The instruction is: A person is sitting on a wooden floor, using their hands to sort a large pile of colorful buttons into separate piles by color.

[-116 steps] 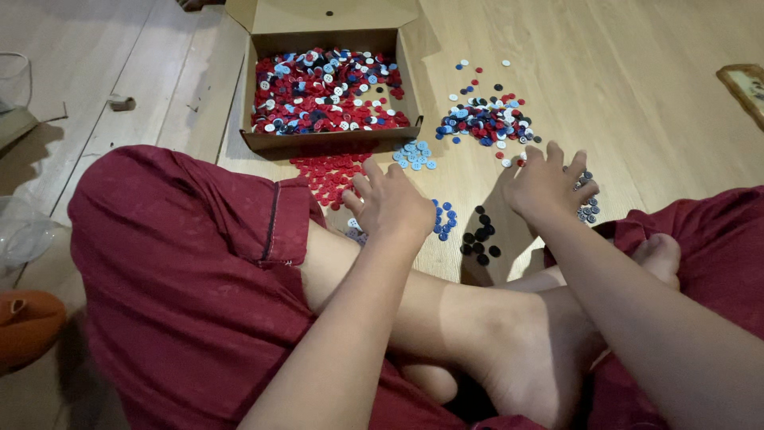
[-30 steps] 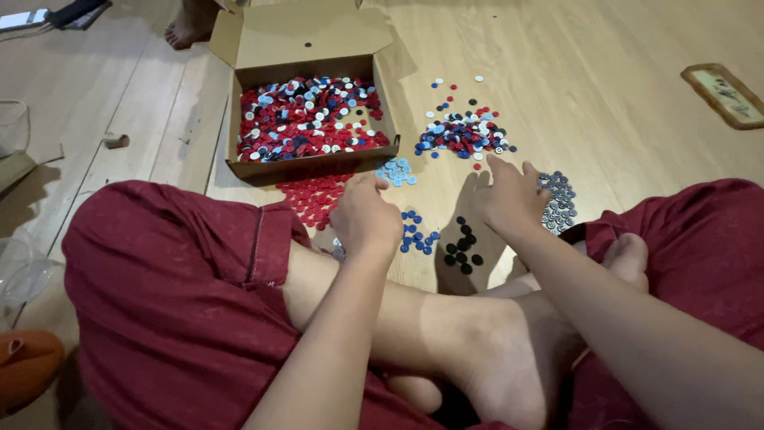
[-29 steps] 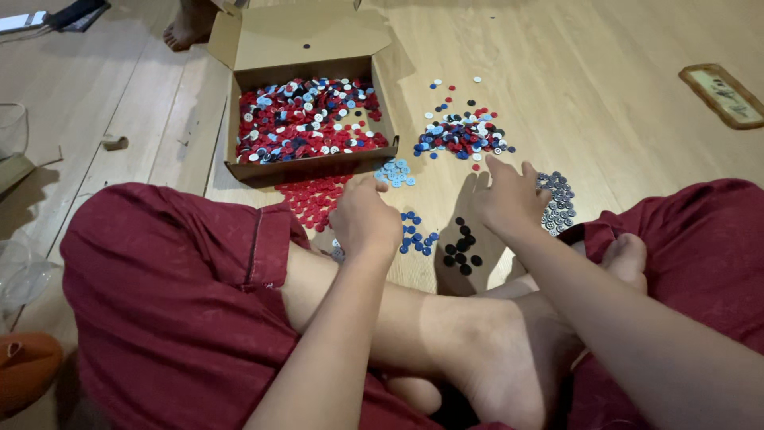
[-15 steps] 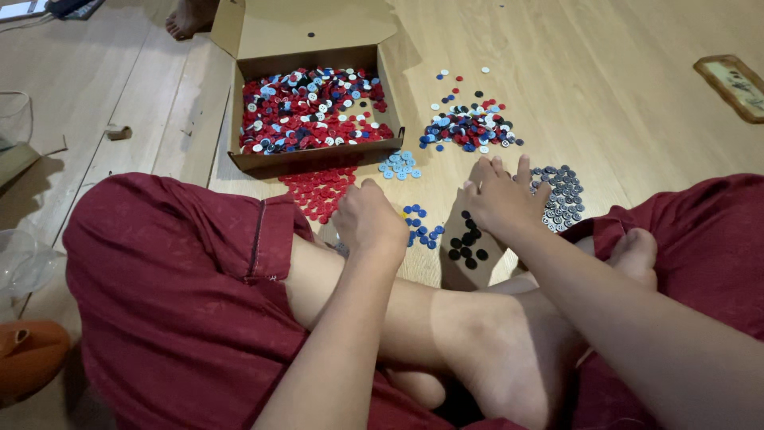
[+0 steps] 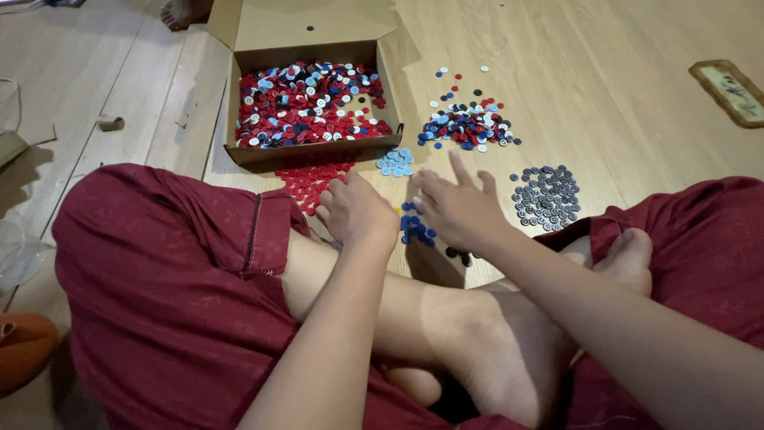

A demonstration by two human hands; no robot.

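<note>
Hands (image 5: 358, 211) beside open brown cardboard box (image 5: 314, 151)

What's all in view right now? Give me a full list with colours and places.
box: one, brown cardboard, flap open, far left of centre, full of mixed red, white and blue buttons
mixed pile: one, red, blue, white and dark, right of the box
grey pile: one, near the right knee
light blue pile: one, small, at the box's near corner
red pile: one, before the box
dark blue pile: one, between the hands
black buttons: a few, under the right hand
plaque: one, framed, far right
floor: light wood
left hand: by the red pile
right hand: fingers spread, over the dark blue pile
</note>
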